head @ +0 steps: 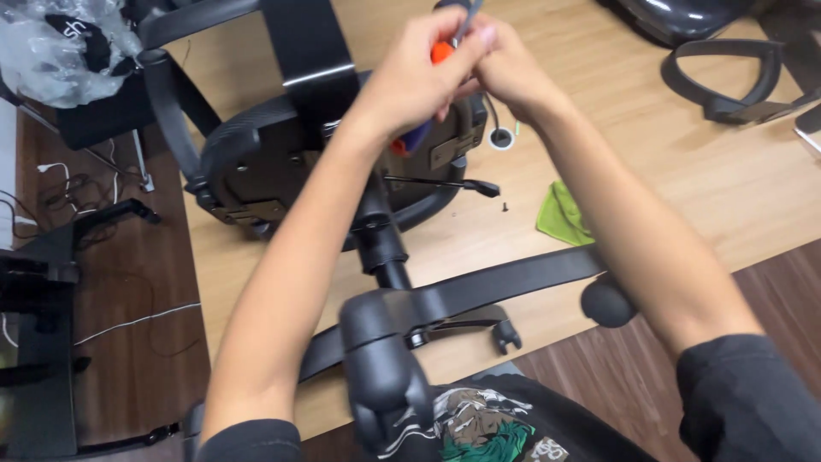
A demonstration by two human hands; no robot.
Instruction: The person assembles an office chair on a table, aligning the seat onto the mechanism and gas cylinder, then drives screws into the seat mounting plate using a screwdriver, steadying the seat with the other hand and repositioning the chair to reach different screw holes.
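An upturned black office chair lies on a light wooden table, its star base and casters pointing toward me. Both hands are raised over the seat's underside. My left hand is closed around an orange-handled screwdriver. Pressed against it, my right hand grips the tool's grey shaft near the top. The screwdriver's tip is hidden behind my hands. A black lever sticks out from the seat mechanism below them.
A small green cloth and a loose dark screw lie on the table right of the chair. A black armrest part sits at the far right. A crumpled clear plastic bag rests at top left. Cables run over the dark floor at left.
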